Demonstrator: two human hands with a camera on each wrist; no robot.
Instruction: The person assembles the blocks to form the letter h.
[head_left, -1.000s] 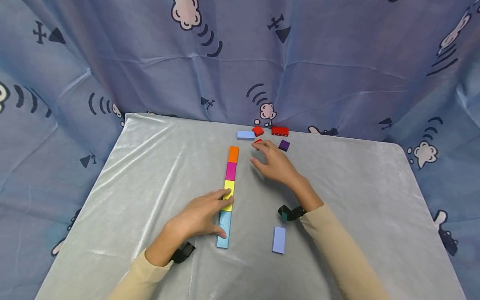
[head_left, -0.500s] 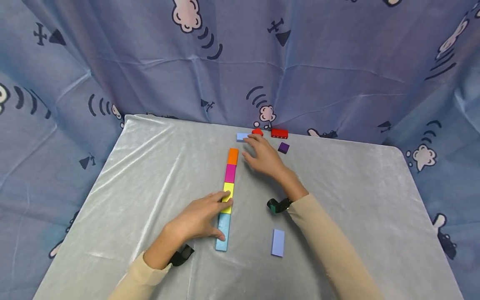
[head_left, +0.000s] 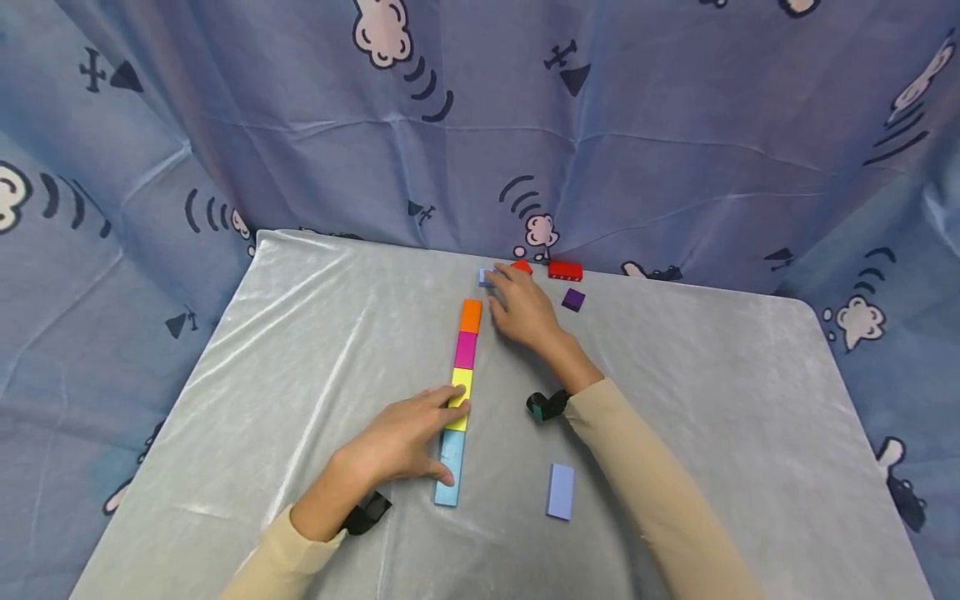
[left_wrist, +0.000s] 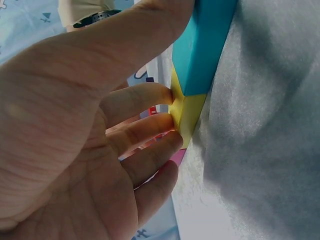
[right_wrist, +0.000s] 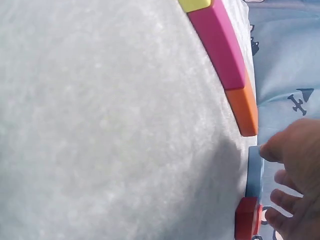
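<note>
A straight row of blocks runs away from me: light blue, yellow, magenta and orange. My left hand rests along its left side, fingertips at the yellow block and thumb over the light blue one. In the left wrist view, the fingers lie against the yellow block's side. My right hand reaches over a periwinkle block beyond the row and partly hides it. The right wrist view has the thumb right at that block's end, fingers loosely bent.
A red block sits just behind the right hand's fingers. Farther right are a red block with dots and a small purple block. Another periwinkle block lies near the front. A patterned blue curtain rises behind the grey cloth.
My right hand has moved left from beside the red blocks to over the far periwinkle block, uncovering the purple block more. My left hand stays in place along the row.
</note>
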